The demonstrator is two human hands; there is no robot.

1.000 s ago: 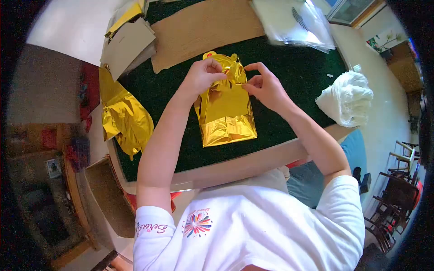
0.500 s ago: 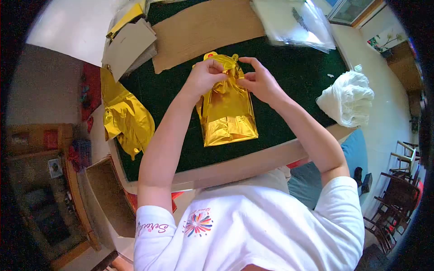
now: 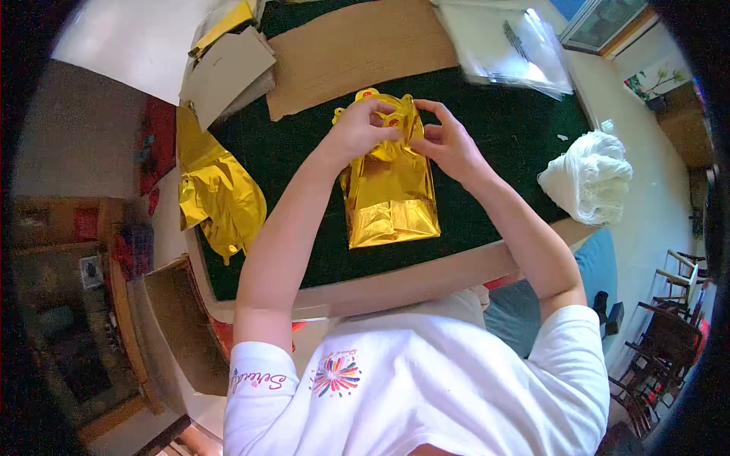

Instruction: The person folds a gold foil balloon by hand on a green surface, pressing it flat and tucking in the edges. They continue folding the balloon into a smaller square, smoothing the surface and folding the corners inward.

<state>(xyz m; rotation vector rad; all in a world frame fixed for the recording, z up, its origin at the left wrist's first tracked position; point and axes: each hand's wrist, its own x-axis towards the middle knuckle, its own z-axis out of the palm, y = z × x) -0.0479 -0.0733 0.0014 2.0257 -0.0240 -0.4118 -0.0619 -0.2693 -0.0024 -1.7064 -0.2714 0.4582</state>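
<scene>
A folded sheet of shiny gold foil, which looks like a deflated foil balloon [image 3: 391, 182], lies on the dark green table top in front of me. Small rounded tabs with red marks stick out at its far end. My left hand [image 3: 363, 131] pinches the foil near that end, thumb and fingers bent together. Opposite it, my right hand [image 3: 450, 144] grips the upper right edge between thumb and fingers, its index finger reaching to a tab. The fingertips partly cover the foil between them.
Another crumpled gold foil piece [image 3: 220, 194] hangs over the table's left edge. Brown cardboard [image 3: 357, 49] lies at the back, beside pale card sheets [image 3: 228, 76] and clear plastic bags [image 3: 509, 45]. A bundle of white string [image 3: 589, 178] sits at the right edge.
The view has shifted slightly. At the far end, the foil between my fingers has opened out, and a red-marked tab now shows there. Both hands stay on the foil.
</scene>
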